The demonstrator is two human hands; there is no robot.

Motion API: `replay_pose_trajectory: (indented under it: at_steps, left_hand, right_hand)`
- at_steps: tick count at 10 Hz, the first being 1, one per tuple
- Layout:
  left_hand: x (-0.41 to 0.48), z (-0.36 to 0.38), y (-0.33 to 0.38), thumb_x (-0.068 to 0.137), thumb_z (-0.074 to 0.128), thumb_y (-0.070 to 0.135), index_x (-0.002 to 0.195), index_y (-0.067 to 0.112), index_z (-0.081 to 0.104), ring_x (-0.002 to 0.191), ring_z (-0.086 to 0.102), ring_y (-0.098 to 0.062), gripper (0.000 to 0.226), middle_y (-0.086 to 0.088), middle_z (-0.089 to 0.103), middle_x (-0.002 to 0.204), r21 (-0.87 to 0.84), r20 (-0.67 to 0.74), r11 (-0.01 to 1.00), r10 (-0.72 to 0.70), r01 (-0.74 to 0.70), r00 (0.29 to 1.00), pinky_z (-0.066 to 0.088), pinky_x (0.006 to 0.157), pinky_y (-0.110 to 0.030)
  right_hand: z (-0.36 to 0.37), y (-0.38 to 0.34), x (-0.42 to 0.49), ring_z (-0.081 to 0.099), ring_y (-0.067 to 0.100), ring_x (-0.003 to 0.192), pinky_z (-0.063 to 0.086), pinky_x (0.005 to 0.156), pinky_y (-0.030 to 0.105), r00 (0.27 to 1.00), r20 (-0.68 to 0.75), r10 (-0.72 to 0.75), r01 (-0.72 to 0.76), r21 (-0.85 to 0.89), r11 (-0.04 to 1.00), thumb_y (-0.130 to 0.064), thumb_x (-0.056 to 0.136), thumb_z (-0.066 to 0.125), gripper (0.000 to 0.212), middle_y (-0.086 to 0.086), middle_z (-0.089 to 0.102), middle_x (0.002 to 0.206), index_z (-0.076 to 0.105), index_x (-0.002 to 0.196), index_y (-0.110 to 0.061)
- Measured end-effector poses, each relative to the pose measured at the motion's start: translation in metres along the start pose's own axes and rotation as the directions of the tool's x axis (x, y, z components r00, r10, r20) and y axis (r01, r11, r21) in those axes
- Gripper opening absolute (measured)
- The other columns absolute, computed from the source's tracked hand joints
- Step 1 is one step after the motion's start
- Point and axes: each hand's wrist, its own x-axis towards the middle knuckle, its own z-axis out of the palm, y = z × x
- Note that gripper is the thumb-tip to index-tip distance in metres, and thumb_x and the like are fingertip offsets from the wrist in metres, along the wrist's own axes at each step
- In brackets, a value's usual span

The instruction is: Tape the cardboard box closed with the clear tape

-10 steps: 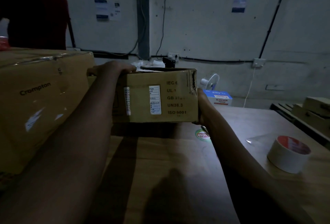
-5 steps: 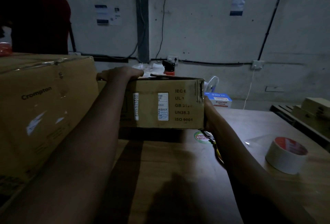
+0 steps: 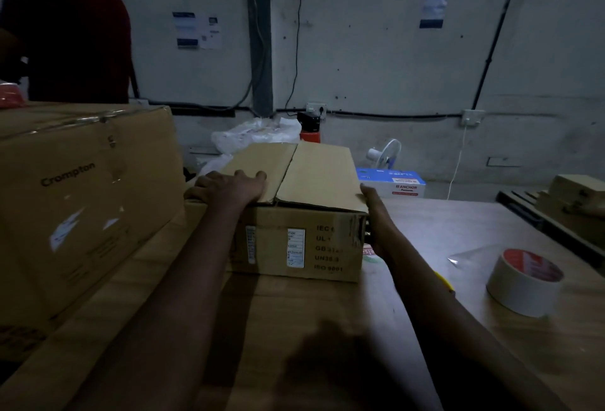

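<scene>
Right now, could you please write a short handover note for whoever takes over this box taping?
Left hand: flat on the left top flap of the small brown cardboard box, which sits on the wooden table.
Right hand: pressed against the box's right side.
Pale tape roll with red core: on the table, right, untouched.
Done: flaps folded shut. Left: tape the centre seam.

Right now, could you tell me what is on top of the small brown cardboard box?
The left hand rests on the brown cardboard box, left of its seam. Closed flaps hide the inside.
</scene>
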Motion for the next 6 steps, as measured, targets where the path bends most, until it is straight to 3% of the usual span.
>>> replay_pose_trajectory:
  at_steps: [1,2,3,4,5,6]
  left_hand:
    - [-0.019,-0.007,0.006,0.068,0.005,0.077,0.146,0.031,0.028,0.14,0.01,-0.049,0.094,-0.025,0.014,0.156,-0.01,0.041,1.0,0.023,-0.022,0.999,0.016,0.108,-0.066]
    - [-0.027,-0.008,0.0,0.085,0.014,0.075,0.149,0.037,0.02,0.143,-0.003,-0.05,0.075,-0.02,0.001,0.16,0.035,0.029,0.998,0.05,-0.051,0.998,-0.003,0.108,-0.071]
    - [-0.026,-0.012,-0.011,0.089,0.024,0.073,0.151,0.036,0.017,0.143,-0.003,-0.05,0.073,-0.019,-0.001,0.161,0.058,0.031,0.997,0.047,-0.048,0.998,-0.005,0.108,-0.069]
    - [-0.027,-0.017,-0.018,0.089,0.027,0.07,0.152,0.034,0.017,0.143,0.001,-0.051,0.073,-0.02,0.002,0.16,0.081,0.019,0.996,0.031,-0.033,0.999,0.0,0.11,-0.07]
    - [-0.026,-0.017,-0.003,0.09,0.027,0.068,0.152,0.031,0.02,0.141,0.004,-0.053,0.072,-0.022,0.005,0.16,0.119,0.003,0.991,0.06,-0.06,0.998,0.003,0.109,-0.071]
    - [-0.019,-0.014,0.04,0.091,0.03,0.066,0.153,0.029,0.013,0.141,0.007,-0.053,0.074,-0.022,0.006,0.159,0.145,-0.032,0.978,0.156,-0.15,0.987,0.009,0.108,-0.071]
  right_hand:
    - [0.01,-0.006,0.006,0.06,0.036,0.108,0.049,0.092,0.046,0.997,0.08,0.014,-0.016,0.035,0.999,-0.058,0.072,0.062,0.064,0.02,0.061,0.122,0.052,0.12,-0.017]
    - [0.035,-0.007,0.002,0.057,0.027,0.097,0.045,0.079,0.037,0.992,0.126,-0.006,0.012,-0.047,0.999,-0.045,0.085,0.053,0.029,0.015,0.059,0.114,0.053,0.104,-0.024]
    - [0.055,-0.005,0.001,0.055,0.02,0.089,0.044,0.07,0.032,0.983,0.185,-0.003,0.017,-0.074,0.997,-0.04,0.094,0.045,0.024,0.009,0.057,0.105,0.049,0.109,-0.022]
    - [0.08,-0.001,-0.004,0.054,0.019,0.098,0.044,0.077,0.034,0.972,0.223,-0.069,0.102,-0.14,0.985,-0.045,0.1,0.033,0.041,0.004,0.056,0.11,0.042,0.13,-0.018]
    - [0.079,0.006,0.005,0.049,0.028,0.121,0.04,0.098,0.043,0.958,0.199,-0.207,0.264,-0.329,0.907,-0.049,0.101,0.025,0.053,0.011,0.05,0.135,0.038,0.14,-0.015]
    - [0.046,0.01,0.035,0.022,0.039,0.143,0.023,0.114,0.054,0.855,0.126,-0.503,0.386,-0.803,0.455,-0.04,0.102,0.027,0.052,0.018,0.023,0.157,0.027,0.148,-0.015]
